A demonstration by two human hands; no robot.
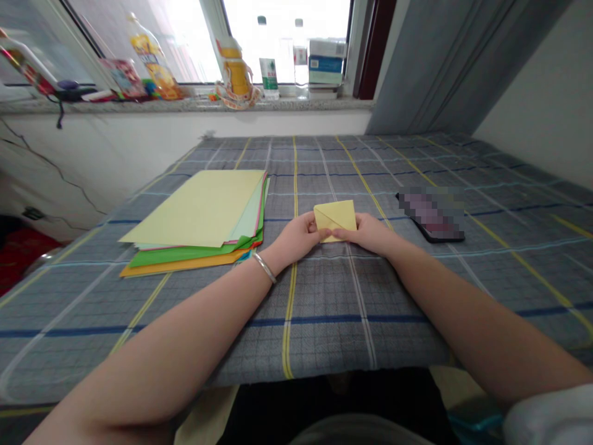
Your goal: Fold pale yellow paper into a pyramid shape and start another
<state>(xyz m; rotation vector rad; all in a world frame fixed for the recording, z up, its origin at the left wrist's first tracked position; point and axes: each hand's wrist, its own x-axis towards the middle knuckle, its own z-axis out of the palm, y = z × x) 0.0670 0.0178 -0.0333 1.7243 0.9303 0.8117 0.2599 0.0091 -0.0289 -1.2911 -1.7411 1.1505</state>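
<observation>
A small folded piece of yellow paper [334,216], with a diagonal crease line across its face, is held up just over the checked tablecloth. My left hand [302,236] grips its left side, thumb on the front and fingers partly behind. On the right side my right hand [368,233] pinches it the same way, and the two thumbs nearly meet at the lower middle. The fingers behind the paper are hidden. A silver bangle [264,267] circles my left wrist.
Left of my hands lies a stack of coloured paper [208,207], pale yellow on top. A phone [430,216] with a blurred screen rests at the right. Bottles, a box [325,62] and a yellow container [235,71] stand along the windowsill [296,106].
</observation>
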